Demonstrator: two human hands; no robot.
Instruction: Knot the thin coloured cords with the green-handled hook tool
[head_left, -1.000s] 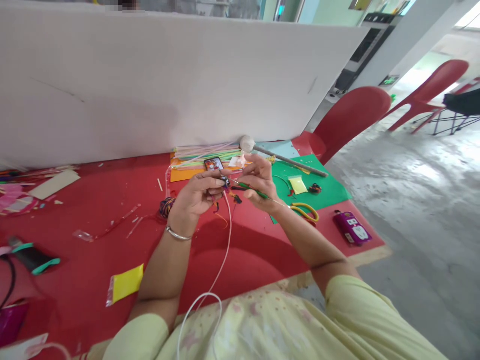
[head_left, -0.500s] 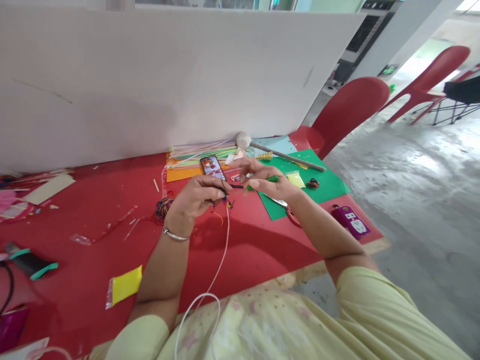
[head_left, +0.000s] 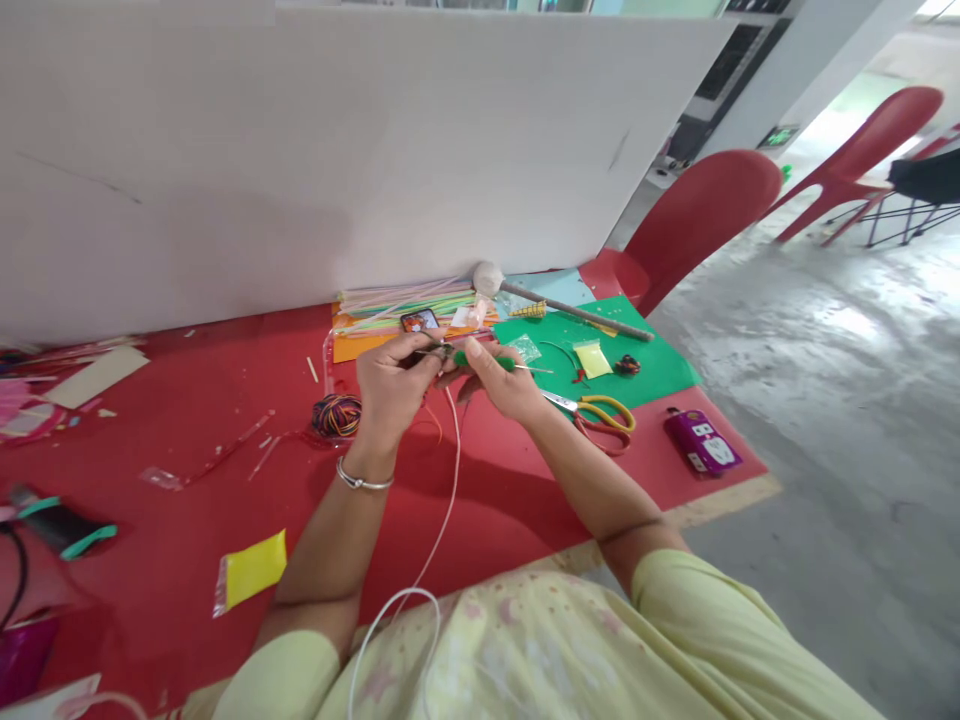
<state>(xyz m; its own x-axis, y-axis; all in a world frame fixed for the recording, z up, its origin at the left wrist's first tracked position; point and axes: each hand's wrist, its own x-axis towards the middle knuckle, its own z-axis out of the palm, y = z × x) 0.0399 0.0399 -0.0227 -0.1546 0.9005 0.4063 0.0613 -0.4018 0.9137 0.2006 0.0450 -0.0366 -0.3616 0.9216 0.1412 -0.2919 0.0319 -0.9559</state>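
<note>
My left hand point(head_left: 395, 385) pinches a small dark bundle of cords point(head_left: 444, 352), mostly covered by the fingers. My right hand point(head_left: 495, 380) is closed on a green stick-like piece point(head_left: 505, 363) with a thin pale rod jutting out to the right; I cannot make out its exact kind. The fingertips of both hands meet over the red table. Behind them lies a phone point(head_left: 418, 320) with its screen lit, partly hidden. A white cable point(head_left: 456, 450) hangs below the hands. By my left wrist sits a bundle of multicoloured cord point(head_left: 336, 415).
Scissors point(head_left: 600, 412) lie right of my hands, partly on a green sheet point(head_left: 660, 373) with a yellow packet point(head_left: 592, 359). A purple box point(head_left: 703, 441) stands near the right edge. Another yellow packet point(head_left: 255, 568) is at left. A white panel point(head_left: 300, 170) rises behind the table.
My right hand has moved left and down to meet my left hand, bringing the green piece along. The scissors now show fully, and more of the phone is covered.
</note>
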